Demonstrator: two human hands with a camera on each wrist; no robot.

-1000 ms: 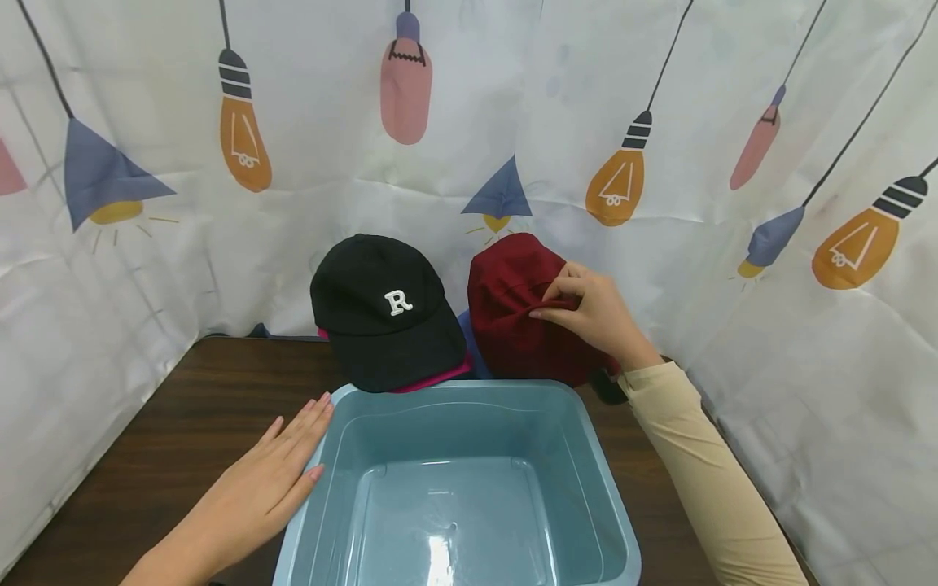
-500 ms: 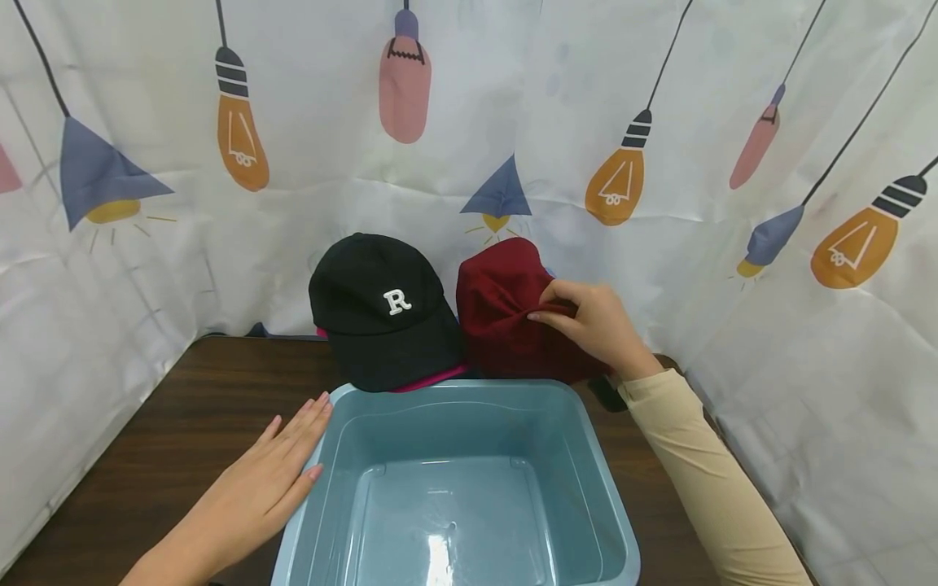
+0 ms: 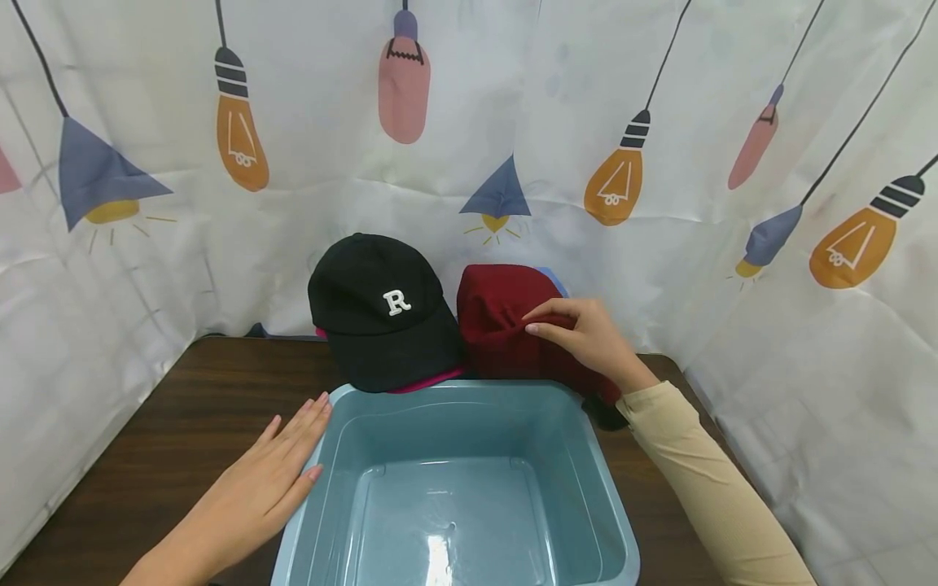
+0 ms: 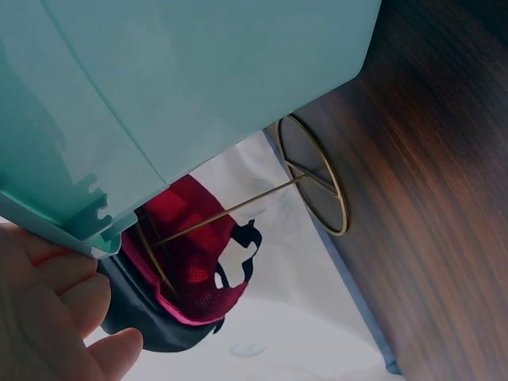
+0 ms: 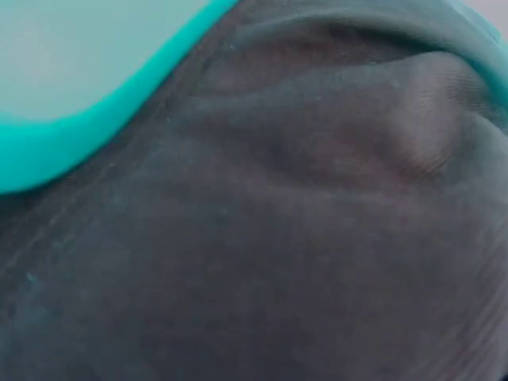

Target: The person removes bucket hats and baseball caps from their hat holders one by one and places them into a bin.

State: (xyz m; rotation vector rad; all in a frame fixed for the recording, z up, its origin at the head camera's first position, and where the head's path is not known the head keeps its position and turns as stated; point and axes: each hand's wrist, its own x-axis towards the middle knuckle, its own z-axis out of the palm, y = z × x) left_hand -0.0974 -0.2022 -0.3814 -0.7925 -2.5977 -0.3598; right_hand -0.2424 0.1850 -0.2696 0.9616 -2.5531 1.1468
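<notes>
My right hand (image 3: 589,338) pinches a fold of a dark red cap (image 3: 498,350), thumb and forefinger at its crown. In the right wrist view the cap's cloth (image 5: 262,238) fills most of the picture, beside the basin's rim. A bit of blue (image 3: 553,281) shows behind the red cap. On its left sits a black cap (image 3: 381,285) with a white R; the left wrist view shows its pink inside (image 4: 186,222) over a brass stand (image 4: 254,202). My left hand (image 3: 252,488) lies with straight fingers along the left rim of a blue plastic basin (image 3: 450,392).
The basin stands on a dark wood table (image 3: 168,431), in front of both caps. A white curtain (image 3: 315,98) printed with lamps closes off the back and sides. A dark piece (image 3: 607,415) lies under my right wrist, by the basin's corner.
The red cap's top has sunk lower and the cap has shifted slightly left, with more blue showing behind it. My right hand moved down a little with it; my left hand stayed put.
</notes>
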